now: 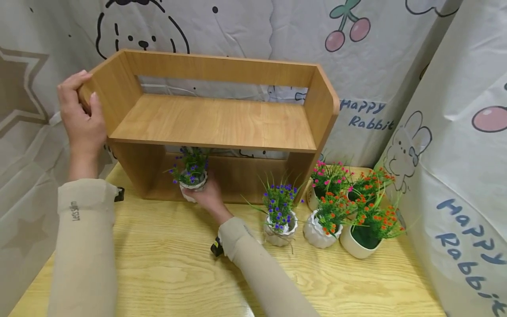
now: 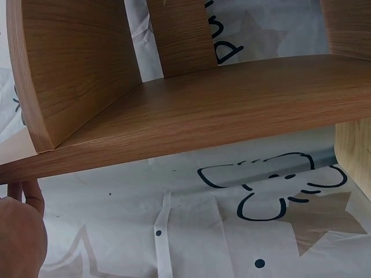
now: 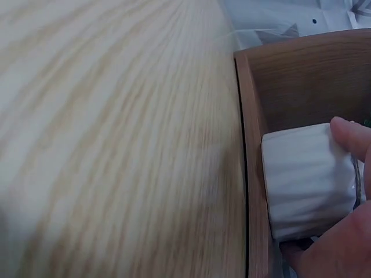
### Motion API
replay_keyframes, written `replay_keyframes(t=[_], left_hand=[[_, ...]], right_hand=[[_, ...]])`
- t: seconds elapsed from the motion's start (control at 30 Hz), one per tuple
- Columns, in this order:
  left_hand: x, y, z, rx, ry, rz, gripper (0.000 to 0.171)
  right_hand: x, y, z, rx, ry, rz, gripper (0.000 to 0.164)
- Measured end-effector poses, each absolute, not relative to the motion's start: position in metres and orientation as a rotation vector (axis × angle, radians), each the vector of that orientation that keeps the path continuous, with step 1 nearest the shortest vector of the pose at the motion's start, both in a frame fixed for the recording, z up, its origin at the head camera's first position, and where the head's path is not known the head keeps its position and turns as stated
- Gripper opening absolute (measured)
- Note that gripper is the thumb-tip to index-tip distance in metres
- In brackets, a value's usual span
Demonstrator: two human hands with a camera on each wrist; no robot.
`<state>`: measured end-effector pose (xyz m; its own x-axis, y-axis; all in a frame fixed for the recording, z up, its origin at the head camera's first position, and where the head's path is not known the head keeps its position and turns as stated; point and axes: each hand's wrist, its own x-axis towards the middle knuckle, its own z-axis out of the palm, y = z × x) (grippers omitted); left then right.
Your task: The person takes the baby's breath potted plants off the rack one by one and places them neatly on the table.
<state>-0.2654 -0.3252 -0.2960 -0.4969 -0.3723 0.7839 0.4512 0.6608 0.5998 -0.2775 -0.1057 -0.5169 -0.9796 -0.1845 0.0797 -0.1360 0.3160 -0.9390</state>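
A two-tier wooden shelf (image 1: 222, 119) stands on the table. My left hand (image 1: 82, 116) grips the upper edge of its left side panel; in the left wrist view, part of that hand (image 2: 22, 234) shows by the panel's edge. With my right hand (image 1: 207, 192) I hold a potted plant (image 1: 192, 169) with purple-blue flowers at the front of the lower compartment. The right wrist view shows its white ribbed pot (image 3: 310, 179) between the thumb and fingers, its base at the bottom board (image 3: 255, 168); whether it bears its weight there I cannot tell.
Right of the shelf stand several potted plants: one with purple-blue flowers (image 1: 280, 220), one with pink flowers (image 1: 317, 193), and others with orange flowers (image 1: 322, 229). A printed curtain (image 1: 245, 26) hangs behind and at both sides of the wood-grain table (image 1: 166, 264).
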Motion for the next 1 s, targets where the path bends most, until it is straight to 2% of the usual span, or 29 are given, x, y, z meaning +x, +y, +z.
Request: replay_keyframes(t=[0.73,1.0], left_hand=[[-0.263,-0.326,-0.297,-0.038,-1.879,-0.978,0.037],[-0.261,-0.323,-0.296,-0.061,-1.87,-0.971,0.037]], right_hand=[[-0.276,-0.096,-0.512,-0.378,2.708,-1.619,0.086],[-0.268,-0.079,-0.503,-0.376,2.698,-1.638,0.085]])
